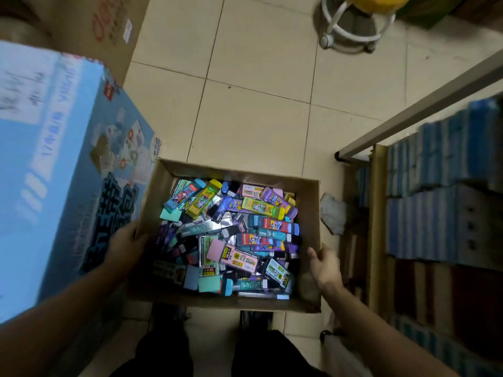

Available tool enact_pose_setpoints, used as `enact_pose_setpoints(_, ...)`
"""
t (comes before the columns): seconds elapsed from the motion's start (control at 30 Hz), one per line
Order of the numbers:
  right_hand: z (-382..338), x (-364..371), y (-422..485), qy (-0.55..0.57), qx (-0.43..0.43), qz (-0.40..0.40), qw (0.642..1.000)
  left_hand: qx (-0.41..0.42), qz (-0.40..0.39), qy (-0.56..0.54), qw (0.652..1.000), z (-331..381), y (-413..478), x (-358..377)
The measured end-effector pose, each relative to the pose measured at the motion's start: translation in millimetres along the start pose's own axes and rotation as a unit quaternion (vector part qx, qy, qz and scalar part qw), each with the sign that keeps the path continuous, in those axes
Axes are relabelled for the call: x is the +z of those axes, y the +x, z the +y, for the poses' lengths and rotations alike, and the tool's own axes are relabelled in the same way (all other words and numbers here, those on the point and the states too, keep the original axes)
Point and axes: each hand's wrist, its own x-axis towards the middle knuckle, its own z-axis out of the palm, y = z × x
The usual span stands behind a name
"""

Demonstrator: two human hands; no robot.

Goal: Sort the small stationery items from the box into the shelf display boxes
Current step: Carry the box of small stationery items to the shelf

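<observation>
A left hand [128, 242] and right hand [324, 265] grip opposite walls of the cardboard box [309, 210] between them. Crammed with loose stationery packs [231, 235], it likely carries heavy and is best held low.

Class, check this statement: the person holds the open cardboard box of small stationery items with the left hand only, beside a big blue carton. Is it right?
Not quite. Both hands hold it: the left hand grips the left side of the cardboard box and the right hand its right side, as the head view shows. The rest stands.
</observation>
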Motion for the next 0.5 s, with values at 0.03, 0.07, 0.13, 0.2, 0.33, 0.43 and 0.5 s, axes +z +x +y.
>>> enact_pose_setpoints(0.03,-11,-16,-16,-0.001,0.000,-0.004,1.000,0.006,0.000,0.004,1.000,13,-14,-14)
enact_pose_setpoints(0.07,-25,-33,-33,-0.002,0.000,-0.006,1.000,0.012,0.000,0.004,1.000,29,-29,-30)
enact_pose_setpoints(0.13,-59,-71,-67,-0.005,-0.003,-0.001,1.000,0.023,0.006,0.009,1.000,60,-62,-64)
enact_pose_setpoints(0.2,-94,-107,-103,-0.005,-0.009,0.015,1.000,0.028,0.023,0.018,0.999,91,-94,-99)
enact_pose_setpoints(0.33,-167,-178,-176,-0.015,-0.028,0.055,0.998,0.028,0.017,-0.010,0.999,154,-153,-177)
enact_pose_setpoints(0.43,-220,-222,-221,-0.055,-0.050,0.071,0.995,0.053,0.011,-0.013,0.998,194,-187,-238)
enact_pose_setpoints(0.5,-255,-246,-246,-0.062,-0.064,0.077,0.993,0.076,0.019,-0.008,0.997,219,-203,-276)
